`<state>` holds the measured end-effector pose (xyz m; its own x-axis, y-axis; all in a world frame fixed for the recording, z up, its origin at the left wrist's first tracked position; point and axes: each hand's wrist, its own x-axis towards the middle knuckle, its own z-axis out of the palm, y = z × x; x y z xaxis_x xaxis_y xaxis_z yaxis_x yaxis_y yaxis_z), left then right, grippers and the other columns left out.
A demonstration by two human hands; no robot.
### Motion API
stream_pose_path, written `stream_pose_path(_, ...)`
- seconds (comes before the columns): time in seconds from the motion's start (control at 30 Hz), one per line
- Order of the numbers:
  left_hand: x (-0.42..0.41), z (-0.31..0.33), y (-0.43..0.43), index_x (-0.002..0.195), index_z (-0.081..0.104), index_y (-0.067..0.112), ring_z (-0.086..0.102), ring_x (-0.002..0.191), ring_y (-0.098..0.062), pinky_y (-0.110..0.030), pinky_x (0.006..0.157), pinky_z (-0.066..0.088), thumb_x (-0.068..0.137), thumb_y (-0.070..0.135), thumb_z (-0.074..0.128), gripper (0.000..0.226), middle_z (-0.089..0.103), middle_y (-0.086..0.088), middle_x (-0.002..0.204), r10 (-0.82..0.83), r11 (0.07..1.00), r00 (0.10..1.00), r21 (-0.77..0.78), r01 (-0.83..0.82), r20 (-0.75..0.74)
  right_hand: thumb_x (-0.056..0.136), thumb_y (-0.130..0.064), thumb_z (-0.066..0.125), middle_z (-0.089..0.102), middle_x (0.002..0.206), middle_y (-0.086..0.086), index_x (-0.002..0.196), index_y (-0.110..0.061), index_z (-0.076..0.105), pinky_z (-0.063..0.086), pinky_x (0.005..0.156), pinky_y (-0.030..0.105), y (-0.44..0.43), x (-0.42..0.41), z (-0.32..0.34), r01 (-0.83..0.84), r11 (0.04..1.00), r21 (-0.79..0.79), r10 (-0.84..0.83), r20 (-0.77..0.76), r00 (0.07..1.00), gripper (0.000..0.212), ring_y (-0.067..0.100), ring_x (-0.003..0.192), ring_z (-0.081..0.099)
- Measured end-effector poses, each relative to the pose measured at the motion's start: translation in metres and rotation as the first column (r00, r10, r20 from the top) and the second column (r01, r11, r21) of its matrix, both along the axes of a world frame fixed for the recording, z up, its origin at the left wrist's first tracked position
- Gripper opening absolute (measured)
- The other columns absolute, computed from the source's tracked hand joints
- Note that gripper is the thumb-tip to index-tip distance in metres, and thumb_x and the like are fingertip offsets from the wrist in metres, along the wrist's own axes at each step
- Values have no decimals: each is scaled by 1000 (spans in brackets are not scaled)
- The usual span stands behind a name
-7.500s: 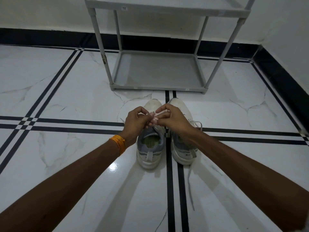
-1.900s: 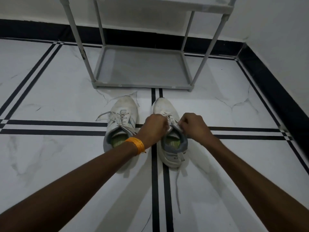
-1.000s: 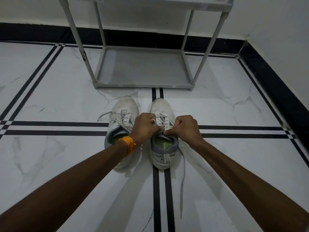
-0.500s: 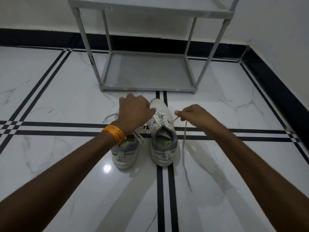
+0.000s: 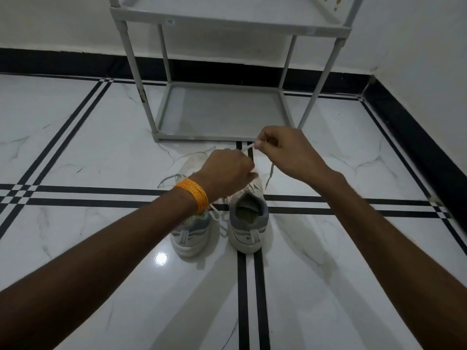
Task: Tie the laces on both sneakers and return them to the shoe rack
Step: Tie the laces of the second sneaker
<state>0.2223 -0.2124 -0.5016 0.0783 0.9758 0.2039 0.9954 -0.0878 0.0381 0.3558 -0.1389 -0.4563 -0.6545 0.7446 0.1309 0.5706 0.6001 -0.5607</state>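
Note:
Two white sneakers with grey heels stand side by side on the floor, toes toward the rack. My left hand (image 5: 228,171) is closed over the tongue area of the right sneaker (image 5: 249,223) and hides most of its laces. My right hand (image 5: 285,154) is raised above and beyond that shoe, pinching a white lace (image 5: 249,147) pulled taut between the hands; its loose end hangs below. The left sneaker (image 5: 190,231) lies partly under my left wrist, with its laces in a bow at its left side.
A grey shoe rack (image 5: 219,111) stands just beyond the sneakers against the wall, its bottom shelf bare and an upper shelf (image 5: 227,21) above. A white wall with black skirting (image 5: 414,137) closes the right side. The marble floor has black stripe lines.
My right hand has lifted up and away from the right sneaker, drawing the lace taut. My left hand has shifted right onto that shoe's tongue. The view has tilted up slightly.

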Motion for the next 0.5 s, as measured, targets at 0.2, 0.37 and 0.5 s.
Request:
stream_pose_path(0.2, -10, 11, 3, 63, 59, 12, 49, 45, -11, -22, 48, 40, 97, 38, 51, 44, 53, 0, 54, 302, 951, 381, -306, -50, 874, 81, -16, 72, 63, 79, -5, 104, -17, 71, 42, 63, 18, -12, 8, -25, 19, 964, -267, -2, 64, 998, 23, 8, 70, 57)
stream_pose_path(0.37, -15, 10, 1, 75, 67, 11, 55, 53, -12, -23, 52, 44, 96, 43, 49, 43, 60, -1, 62, 340, 939, 301, -339, -56, 891, 89, -24, 66, 63, 66, -1, 77, -13, 68, 41, 58, 25, -15, 1, -29, 71, 971, -229, -106, -141, 984, 17, 13, 60, 56)
stream_pose_path(0.5, -25, 8, -2, 101, 70, 11, 66, 87, -17, -29, 76, 49, 89, 28, 60, 23, 70, -3, 93, 340, 928, 269, -367, 57, 901, 92, -17, 56, 62, 63, 4, 75, -8, 63, 40, 53, 24, -13, 3, 1, 40, 889, -457, -211, -330, 920, 21, 12, 54, 54)
